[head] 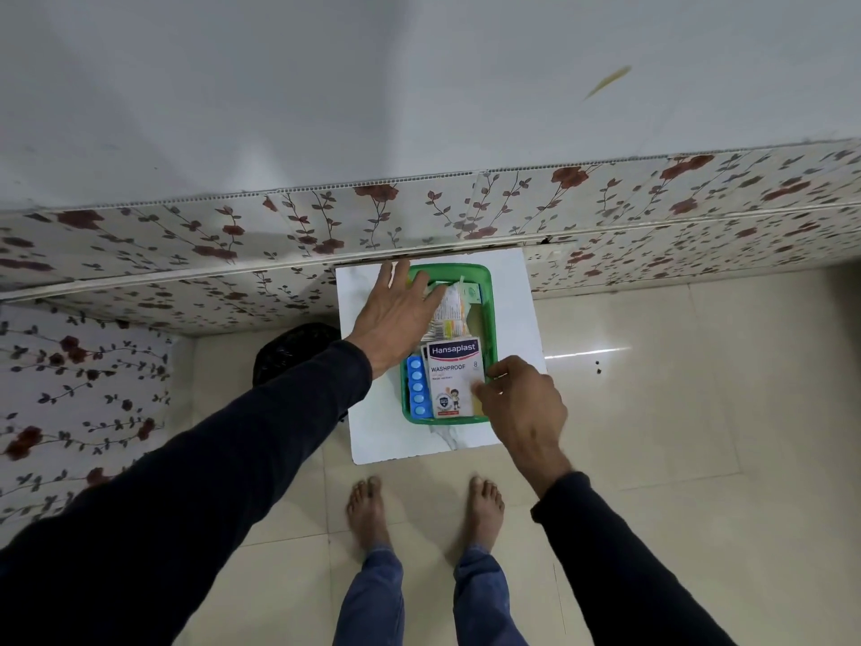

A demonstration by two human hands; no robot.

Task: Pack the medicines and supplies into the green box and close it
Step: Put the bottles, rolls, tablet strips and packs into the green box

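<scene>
The green box [488,310] stands open on a small white table [372,426]. Inside lie a white Hansaplast plaster pack [454,380], a blue pill strip [416,387] along the left wall, and printed sachets [449,314] toward the far end. My left hand [396,314] reaches flat over the box's far-left corner, fingers spread, holding nothing. My right hand [522,403] rests at the box's near-right corner, its fingertips pinching the right edge of the plaster pack. No lid shows.
A floral-patterned ledge [419,212] runs behind the table against a plain wall. A black bin [293,352] sits on the tiled floor left of the table. My bare feet [424,510] stand just in front of the table.
</scene>
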